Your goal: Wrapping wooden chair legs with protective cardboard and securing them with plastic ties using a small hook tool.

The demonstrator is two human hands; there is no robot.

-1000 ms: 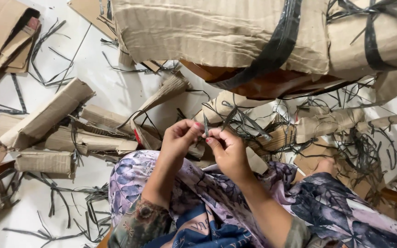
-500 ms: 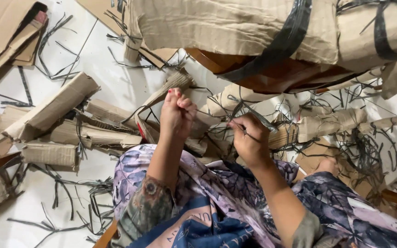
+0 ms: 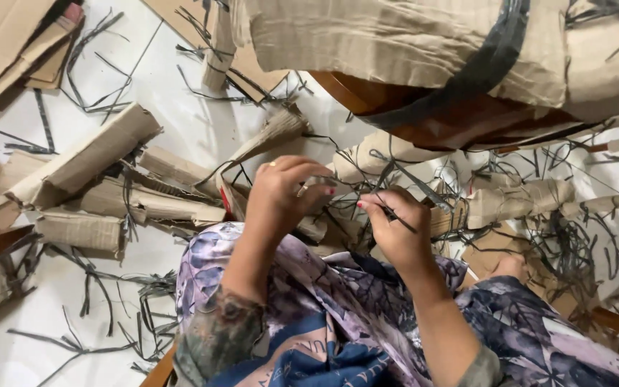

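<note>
Above my lap, my left hand (image 3: 281,192) has dropped back beside my right hand (image 3: 395,228); both grips pinch one thin dark plastic strip (image 3: 415,186) (taut between them now).

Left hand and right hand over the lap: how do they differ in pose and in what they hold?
The left hand is curled with its knuckles up and wears a ring, while the right hand shows no ring. The right hand pinches a thin dark strip that runs up and away from it; the left hand's fingertips close on something small that I cannot make out. Both have red-painted nails and sit above the patterned cloth.
</note>
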